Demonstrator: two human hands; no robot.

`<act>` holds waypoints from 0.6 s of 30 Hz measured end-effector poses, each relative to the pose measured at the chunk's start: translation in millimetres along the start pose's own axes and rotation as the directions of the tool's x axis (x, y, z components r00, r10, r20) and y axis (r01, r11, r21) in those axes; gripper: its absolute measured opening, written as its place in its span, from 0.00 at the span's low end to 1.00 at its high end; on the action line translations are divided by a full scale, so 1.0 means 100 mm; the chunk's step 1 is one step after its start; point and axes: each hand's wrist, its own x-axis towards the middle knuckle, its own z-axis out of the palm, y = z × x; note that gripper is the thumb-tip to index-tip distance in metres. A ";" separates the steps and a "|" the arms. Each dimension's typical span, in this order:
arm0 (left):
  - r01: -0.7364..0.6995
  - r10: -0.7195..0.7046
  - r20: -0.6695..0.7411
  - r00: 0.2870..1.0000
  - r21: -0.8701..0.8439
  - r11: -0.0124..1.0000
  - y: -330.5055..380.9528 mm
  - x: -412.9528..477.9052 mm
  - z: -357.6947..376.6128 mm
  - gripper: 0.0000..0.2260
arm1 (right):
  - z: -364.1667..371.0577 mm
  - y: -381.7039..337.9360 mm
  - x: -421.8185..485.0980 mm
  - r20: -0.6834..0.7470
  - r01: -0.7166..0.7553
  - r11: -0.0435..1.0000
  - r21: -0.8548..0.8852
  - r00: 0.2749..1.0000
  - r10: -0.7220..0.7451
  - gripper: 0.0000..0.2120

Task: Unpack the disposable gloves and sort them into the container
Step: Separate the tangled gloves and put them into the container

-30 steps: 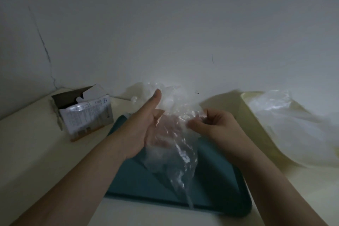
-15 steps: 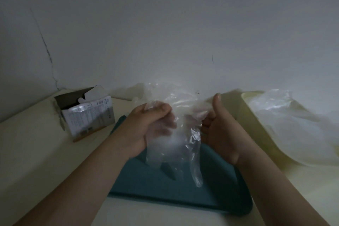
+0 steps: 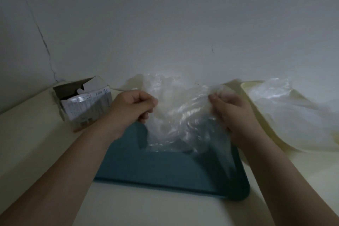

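Note:
A clear disposable plastic glove (image 3: 179, 121) hangs spread between both hands above the teal tray (image 3: 165, 167). My left hand (image 3: 132, 110) pinches its left edge with curled fingers. My right hand (image 3: 233, 113) grips its right edge, partly wrapped in the film. More crumpled clear gloves (image 3: 157, 82) lie behind, against the wall. At the right a pale yellow container (image 3: 256, 101) holds a heap of clear gloves (image 3: 286, 108).
An opened cardboard glove box (image 3: 86, 101) stands at the back left on the cream table (image 3: 27, 143). The wall rises directly behind everything. The table's front edge lies below the tray.
My hands have moved apart, stretching the glove wide between them. Earlier it hung bunched and narrow in front of my left palm.

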 end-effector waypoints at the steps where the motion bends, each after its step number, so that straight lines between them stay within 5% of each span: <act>1: -0.061 0.050 0.062 0.997 0.186 0.981 0.00 -0.01 -0.01 0.03 | -0.02 -0.03 -0.02 0.062 0.018 1.000 -0.020 0.998 -0.017 0.15; 4: -0.191 -0.041 0.348 0.937 0.606 0.772 -0.01 -0.12 0.12 0.09 | -0.04 -0.07 -0.05 0.227 0.058 0.992 -0.115 0.973 -0.030 0.18; 8: -0.281 -0.107 0.444 0.890 0.716 0.639 -0.21 -0.13 0.27 0.10 | -0.06 -0.10 -0.09 0.414 0.133 0.961 -0.244 0.910 -0.021 0.14; 15: -0.232 -0.022 0.353 0.936 0.662 0.713 -0.15 -0.12 0.22 0.06 | -0.13 -0.25 -0.16 0.702 0.169 0.958 -0.234 0.710 0.046 0.07; 18: -0.163 0.068 0.222 0.973 0.447 0.879 0.03 -0.06 0.05 0.04 | -0.13 -0.29 -0.17 0.732 0.204 0.955 -0.216 0.681 0.020 0.05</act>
